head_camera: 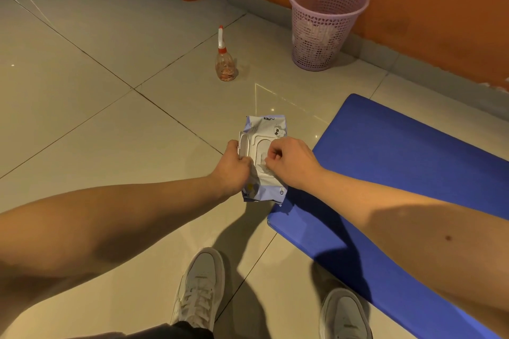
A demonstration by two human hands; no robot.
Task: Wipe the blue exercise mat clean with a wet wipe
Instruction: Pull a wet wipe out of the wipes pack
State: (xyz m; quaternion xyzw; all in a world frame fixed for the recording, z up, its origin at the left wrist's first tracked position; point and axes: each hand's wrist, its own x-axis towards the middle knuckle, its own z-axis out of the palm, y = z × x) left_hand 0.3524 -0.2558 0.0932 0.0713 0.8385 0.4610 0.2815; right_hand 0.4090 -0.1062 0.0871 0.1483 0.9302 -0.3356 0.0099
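In the head view, the left hand (234, 166) is gripping the left edge of a pack of wet wipes (271, 129), its fingers curling round the side where the white flip lid (244, 146) is standing open. The right hand (289, 161) is hovering over the middle of the pack with its fingers curled in, thumb and forefinger pinching at the dispensing opening; whether a wipe is already between them cannot be told, and the pack's contents are not showing. Whether the pack is resting on the floor or being held just above it is also unclear. The blue exercise mat (399, 173) is lying flat on the tiled floor (110, 118), just to the right of the hands and running under the right forearm, its near corner sitting right below the pack. Beyond the hands, a clear spray bottle (224, 63) with a red-and-white nozzle is standing upright, holding only a shallow layer of orange-tinted liquid at the bottom. Farther off and to the right of it, a pink lattice wastebasket (325, 22) is standing against the orange wall (440, 8), with pale crumpled material showing through its holes. Counted: one pack, one mat, one bottle, one basket, and two white sneakers (201, 292), nearer than the hands.
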